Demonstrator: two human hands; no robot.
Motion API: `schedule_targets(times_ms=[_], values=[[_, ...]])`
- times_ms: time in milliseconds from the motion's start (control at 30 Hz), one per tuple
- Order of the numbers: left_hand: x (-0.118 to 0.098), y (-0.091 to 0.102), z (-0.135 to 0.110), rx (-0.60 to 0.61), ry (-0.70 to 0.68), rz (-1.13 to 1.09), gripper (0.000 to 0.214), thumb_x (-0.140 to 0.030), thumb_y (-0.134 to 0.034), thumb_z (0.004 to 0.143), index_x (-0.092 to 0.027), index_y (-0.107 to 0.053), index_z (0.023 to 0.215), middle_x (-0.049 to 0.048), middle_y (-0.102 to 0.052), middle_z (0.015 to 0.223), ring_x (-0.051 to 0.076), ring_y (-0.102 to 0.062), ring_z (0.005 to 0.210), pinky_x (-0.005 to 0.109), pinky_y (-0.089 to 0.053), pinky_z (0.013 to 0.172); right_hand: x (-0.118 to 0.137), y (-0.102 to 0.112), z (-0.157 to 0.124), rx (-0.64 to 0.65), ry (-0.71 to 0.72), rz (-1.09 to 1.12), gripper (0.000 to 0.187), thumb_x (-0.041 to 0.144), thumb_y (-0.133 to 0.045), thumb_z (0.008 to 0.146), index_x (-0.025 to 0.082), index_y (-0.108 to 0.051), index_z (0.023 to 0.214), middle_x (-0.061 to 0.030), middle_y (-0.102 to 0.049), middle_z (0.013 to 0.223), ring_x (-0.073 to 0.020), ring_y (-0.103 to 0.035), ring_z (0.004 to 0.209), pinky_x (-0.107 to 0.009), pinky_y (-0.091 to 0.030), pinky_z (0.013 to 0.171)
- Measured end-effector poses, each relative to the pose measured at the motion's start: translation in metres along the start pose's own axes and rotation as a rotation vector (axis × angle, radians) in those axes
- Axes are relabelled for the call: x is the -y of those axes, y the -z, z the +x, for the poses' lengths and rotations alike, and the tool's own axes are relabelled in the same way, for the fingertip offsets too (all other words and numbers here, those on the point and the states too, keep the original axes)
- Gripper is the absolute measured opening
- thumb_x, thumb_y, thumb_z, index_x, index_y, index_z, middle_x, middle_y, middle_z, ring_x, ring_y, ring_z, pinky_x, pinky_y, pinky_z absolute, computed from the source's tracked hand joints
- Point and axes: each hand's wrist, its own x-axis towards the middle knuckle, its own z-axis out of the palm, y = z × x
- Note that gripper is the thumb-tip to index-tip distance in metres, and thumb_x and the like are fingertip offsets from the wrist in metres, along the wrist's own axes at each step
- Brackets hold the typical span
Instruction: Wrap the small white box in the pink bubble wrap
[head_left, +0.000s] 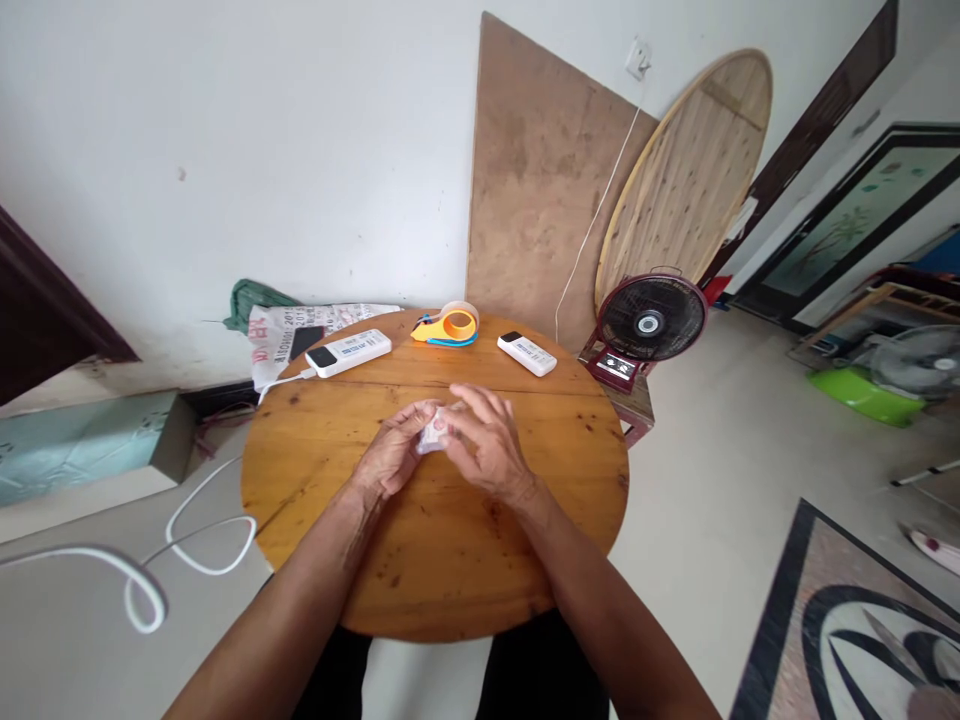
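Over the middle of the round wooden table (442, 570), my left hand (394, 448) grips a small packet (433, 432) that looks like clear plastic with white and reddish print. Its thumb presses on the packet's upper left side. My right hand (487, 440) is at the packet's right edge, fingers loosely stretched and apart. Its fingertips overlap that edge; whether they touch it I cannot tell. What is inside the packet is too small to make out.
Along the table's far side are a white power bank (352, 352) with a plugged-in cable, a yellow tape dispenser (450, 325) and a second white power bank (527, 353). A dark red fan (651, 318) stands right of the table. A white wall rises behind it.
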Motion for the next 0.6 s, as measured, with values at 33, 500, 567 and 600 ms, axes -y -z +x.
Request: schedule_targets(times_ms=[33,500,567,600], values=[[0.0003,0.0005,0.0003,-0.004,-0.002,0.000,0.039,-0.033,-0.087,0.060,-0.012,-0.070,0.089,0.0038,-0.072,0.079,0.013,-0.062,0.068,0.024,-0.050,0.065,0.0005,-0.0022,-0.0001,0.058,0.020,-0.016,0.033,0.032,-0.054,0.087,0.021,-0.066,0.115,-0.0095,-0.053,0.137,-0.0258,-0.048,0.124,-0.043,-0.037,0.101],[0.0011,0.0011,0.0006,-0.032,0.001,-0.010,0.038,-0.032,-0.088,0.058,-0.012,-0.070,0.086,0.0026,-0.070,0.077,0.012,-0.061,0.065,0.023,-0.048,0.062,-0.0007,-0.0058,-0.0009,0.110,0.042,0.015,0.023,0.032,-0.059,0.083,0.025,-0.073,0.099,-0.0070,-0.052,0.138,-0.0255,-0.047,0.124,-0.044,-0.036,0.102],[0.0001,0.0007,0.0005,-0.045,-0.004,-0.022,0.038,-0.031,-0.088,0.057,-0.012,-0.070,0.085,0.0020,-0.070,0.075,0.012,-0.060,0.064,0.023,-0.047,0.060,-0.0004,-0.0075,-0.0013,0.086,0.065,0.071,0.018,0.032,-0.059,0.083,0.024,-0.073,0.089,-0.0062,-0.055,0.135,-0.0245,-0.049,0.123,-0.043,-0.037,0.103],[-0.0004,0.0002,0.0004,-0.044,-0.005,-0.026,0.039,-0.031,-0.088,0.057,-0.012,-0.070,0.085,0.0021,-0.070,0.075,0.012,-0.060,0.064,0.023,-0.047,0.061,-0.0008,-0.0068,-0.0011,0.040,0.042,0.109,0.017,0.031,-0.058,0.083,0.023,-0.073,0.089,-0.0065,-0.056,0.134,-0.0237,-0.051,0.122,-0.042,-0.037,0.103]])
